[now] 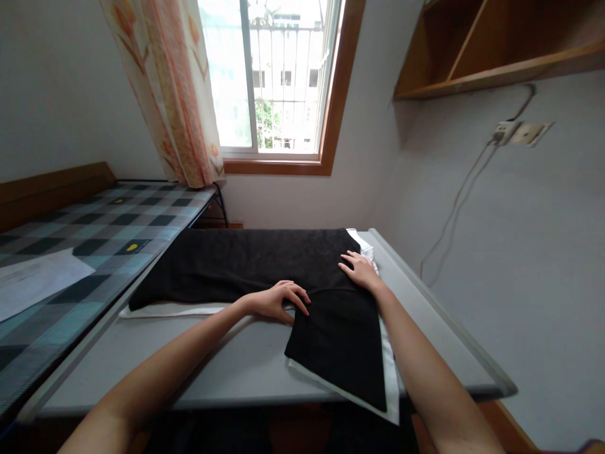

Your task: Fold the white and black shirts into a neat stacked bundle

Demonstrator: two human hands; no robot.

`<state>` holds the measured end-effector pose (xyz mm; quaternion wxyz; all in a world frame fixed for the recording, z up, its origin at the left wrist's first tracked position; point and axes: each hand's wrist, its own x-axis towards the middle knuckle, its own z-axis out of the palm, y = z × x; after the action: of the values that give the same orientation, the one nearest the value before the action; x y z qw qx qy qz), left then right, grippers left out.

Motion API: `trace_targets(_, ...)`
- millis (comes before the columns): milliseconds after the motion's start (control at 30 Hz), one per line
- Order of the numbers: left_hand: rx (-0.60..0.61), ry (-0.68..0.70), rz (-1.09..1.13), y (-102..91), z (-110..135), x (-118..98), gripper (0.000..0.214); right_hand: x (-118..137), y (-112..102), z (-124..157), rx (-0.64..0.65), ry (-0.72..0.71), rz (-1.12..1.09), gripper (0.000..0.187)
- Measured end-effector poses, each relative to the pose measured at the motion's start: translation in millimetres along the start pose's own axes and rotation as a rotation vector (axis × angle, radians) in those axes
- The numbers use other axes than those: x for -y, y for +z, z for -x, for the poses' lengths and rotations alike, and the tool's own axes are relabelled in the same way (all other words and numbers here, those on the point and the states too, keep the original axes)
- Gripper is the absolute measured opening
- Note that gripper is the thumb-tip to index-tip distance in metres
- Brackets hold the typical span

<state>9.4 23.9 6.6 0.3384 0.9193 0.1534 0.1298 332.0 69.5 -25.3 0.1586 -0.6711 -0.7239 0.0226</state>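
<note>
A black garment point(255, 258) lies spread on a grey-white table point(227, 359), one sleeve point(343, 343) pointing toward me. White cloth point(392, 378) shows beneath it along the edges. My left hand point(278, 301) is at the inner edge of the sleeve, where it meets the body. Its fingers are bent and rest on the black fabric, with the thumb apart below them near the tabletop. At the right edge, by the shoulder, my right hand point(362, 271) lies flat on the garment with its fingers spread.
To the left is a bed with a checkered mattress point(155, 214), a sheet of paper point(42, 280) on it. A curtain point(174, 94) hangs beside the window point(283, 82). A wall shelf point(496, 63) and a socket with a cable point(505, 132) are on the right.
</note>
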Motion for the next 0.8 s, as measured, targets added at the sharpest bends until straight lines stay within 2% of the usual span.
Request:
trace_targets(167,-0.079,0.012,0.031,3.3,-1,-4,0.020,0,0,0,-0.003,-0.003,0.005,0.045)
trace_targets(300,-0.094,0.022,-0.041,5.0,-1,-8,0.022,-1,1,0,-0.006,-0.010,0.011,0.044)
trace_targets(400,-0.069,0.044,-0.127,4.7,-4,-18,0.037,0,1,-1,0.001,-0.006,0.019,0.046)
trace_targets(500,0.008,0.090,-0.207,3.1,-11,-30,0.049,2,0,0,0.007,-0.004,0.022,0.046)
trace_targets(600,0.049,0.109,-0.123,1.5,-24,-32,0.029,3,-1,1,0.000,0.000,0.005,0.046)
trace_targets(667,-0.060,0.021,0.058,-0.1,-34,-24,0.012,1,-2,0,-0.012,0.008,-0.043,0.045)
trace_targets(800,-0.490,-0.452,0.464,-5.9,-47,9,0.041,-8,-9,-4,-0.023,0.021,-0.373,0.042)
